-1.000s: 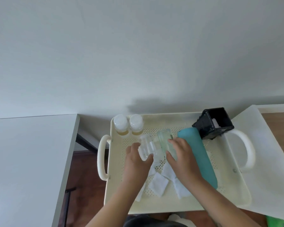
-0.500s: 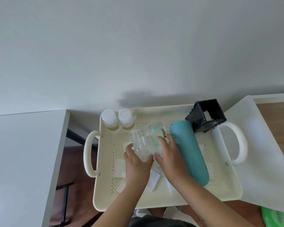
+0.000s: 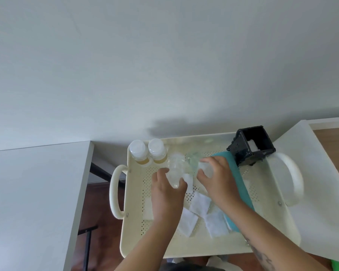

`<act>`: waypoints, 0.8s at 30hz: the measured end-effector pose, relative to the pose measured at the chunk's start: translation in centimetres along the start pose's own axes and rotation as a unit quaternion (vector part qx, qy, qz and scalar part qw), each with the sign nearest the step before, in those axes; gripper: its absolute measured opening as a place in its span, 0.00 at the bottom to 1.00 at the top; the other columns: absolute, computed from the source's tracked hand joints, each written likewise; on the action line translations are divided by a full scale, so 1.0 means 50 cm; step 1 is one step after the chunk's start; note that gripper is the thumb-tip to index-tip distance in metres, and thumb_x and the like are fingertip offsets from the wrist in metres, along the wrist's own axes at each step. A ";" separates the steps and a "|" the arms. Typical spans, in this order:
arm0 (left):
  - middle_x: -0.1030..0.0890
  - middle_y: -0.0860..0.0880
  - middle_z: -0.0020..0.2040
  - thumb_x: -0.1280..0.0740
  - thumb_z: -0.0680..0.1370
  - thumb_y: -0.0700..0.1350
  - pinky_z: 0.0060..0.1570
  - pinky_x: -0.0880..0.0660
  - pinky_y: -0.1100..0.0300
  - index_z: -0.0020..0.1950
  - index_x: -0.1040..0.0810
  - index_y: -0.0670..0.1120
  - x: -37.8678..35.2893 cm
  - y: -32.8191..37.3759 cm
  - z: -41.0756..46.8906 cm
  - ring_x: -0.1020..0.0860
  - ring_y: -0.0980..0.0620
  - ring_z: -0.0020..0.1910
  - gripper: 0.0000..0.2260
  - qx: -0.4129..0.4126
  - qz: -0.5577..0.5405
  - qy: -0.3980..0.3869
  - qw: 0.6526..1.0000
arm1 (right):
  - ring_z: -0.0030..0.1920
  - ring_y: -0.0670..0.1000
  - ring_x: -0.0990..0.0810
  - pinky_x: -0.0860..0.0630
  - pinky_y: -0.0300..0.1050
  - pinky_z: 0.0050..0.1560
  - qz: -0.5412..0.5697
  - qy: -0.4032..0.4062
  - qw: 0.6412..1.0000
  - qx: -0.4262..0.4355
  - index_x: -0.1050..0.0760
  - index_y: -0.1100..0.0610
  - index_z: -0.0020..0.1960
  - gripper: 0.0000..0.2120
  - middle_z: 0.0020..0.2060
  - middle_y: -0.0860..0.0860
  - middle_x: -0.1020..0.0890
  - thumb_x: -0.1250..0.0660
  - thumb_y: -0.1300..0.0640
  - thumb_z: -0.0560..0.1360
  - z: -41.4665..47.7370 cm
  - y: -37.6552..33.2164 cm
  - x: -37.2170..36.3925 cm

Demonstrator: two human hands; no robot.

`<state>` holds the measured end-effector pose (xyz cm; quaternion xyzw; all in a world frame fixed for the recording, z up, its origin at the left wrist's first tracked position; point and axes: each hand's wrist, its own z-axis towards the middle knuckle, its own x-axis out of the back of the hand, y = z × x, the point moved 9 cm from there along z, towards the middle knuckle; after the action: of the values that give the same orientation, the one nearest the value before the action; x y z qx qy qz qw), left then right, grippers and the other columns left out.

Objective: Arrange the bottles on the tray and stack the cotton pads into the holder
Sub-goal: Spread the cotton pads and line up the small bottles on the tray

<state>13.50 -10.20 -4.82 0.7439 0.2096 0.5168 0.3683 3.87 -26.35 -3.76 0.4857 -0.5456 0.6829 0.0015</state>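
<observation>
Two capped bottles (image 3: 138,150) stand in the far-left corner of the tray (image 3: 266,237). The left hand (image 3: 166,194) grips a clear bottle (image 3: 173,172), the right hand (image 3: 218,180) a second bottle (image 3: 205,169) beside it. Cotton pads (image 3: 200,204) lie loose on its floor; the black holder (image 3: 241,151) sits far right.

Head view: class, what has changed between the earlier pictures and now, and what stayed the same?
Very little. The left hand still grips a clear bottle and the right hand a second clear bottle; both have edged slightly toward the far side of the tray, blurred by motion. The capped bottles, cotton pads, teal roll and black holder stayed put.
</observation>
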 end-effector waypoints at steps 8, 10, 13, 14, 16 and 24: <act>0.23 0.49 0.53 0.32 0.76 0.52 0.49 0.24 0.51 0.58 0.24 0.46 0.022 0.117 0.095 0.23 0.47 0.48 0.15 -0.090 0.076 -0.008 0.993 | 0.47 0.48 0.24 0.30 0.42 0.48 -0.023 -0.047 0.999 0.014 0.22 0.49 0.58 0.14 0.55 0.50 0.23 0.34 0.45 0.76 0.104 -0.026 0.028; 0.23 0.48 0.51 0.32 0.76 0.53 0.46 0.24 0.52 0.57 0.23 0.45 0.021 0.141 0.119 0.22 0.46 0.44 0.15 -0.102 0.108 -0.023 0.989 | 0.48 0.49 0.24 0.30 0.42 0.49 -0.034 -0.055 0.998 0.017 0.23 0.49 0.60 0.16 0.57 0.50 0.23 0.35 0.44 0.76 0.122 -0.030 0.025; 0.23 0.47 0.51 0.33 0.77 0.53 0.44 0.26 0.55 0.56 0.23 0.44 0.017 0.169 0.145 0.22 0.46 0.44 0.15 -0.131 0.163 -0.037 0.977 | 0.58 0.51 0.23 0.31 0.42 0.53 -0.038 -0.080 0.996 0.022 0.24 0.50 0.63 0.17 0.61 0.51 0.24 0.35 0.44 0.77 0.137 -0.037 0.014; 0.23 0.46 0.52 0.33 0.78 0.53 0.44 0.26 0.55 0.55 0.24 0.43 0.014 0.177 0.150 0.22 0.46 0.45 0.14 -0.141 0.181 -0.041 0.972 | 0.60 0.51 0.24 0.32 0.41 0.54 -0.030 -0.089 0.995 0.021 0.25 0.51 0.64 0.17 0.62 0.51 0.24 0.35 0.46 0.77 0.139 -0.039 0.009; 0.22 0.45 0.52 0.33 0.78 0.51 0.44 0.26 0.54 0.55 0.24 0.42 0.007 0.190 0.157 0.21 0.45 0.47 0.13 -0.156 0.213 -0.047 0.963 | 0.63 0.52 0.26 0.34 0.40 0.57 -0.017 -0.102 0.995 0.017 0.27 0.52 0.66 0.17 0.65 0.52 0.25 0.36 0.49 0.78 0.143 -0.043 0.003; 0.19 0.50 0.58 0.30 0.76 0.53 0.57 0.29 0.51 0.62 0.21 0.48 0.037 0.210 0.161 0.26 0.46 0.59 0.17 -0.275 0.248 -0.052 0.928 | 0.52 0.47 0.25 0.31 0.41 0.54 -0.021 -0.116 0.992 0.047 0.32 0.49 0.71 0.22 0.62 0.48 0.27 0.35 0.50 0.78 0.133 -0.046 0.028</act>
<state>20.89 -18.31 2.78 0.6678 -0.1514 0.5894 0.4287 8.76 -31.13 -1.60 0.5726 -0.4992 0.6466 -0.0699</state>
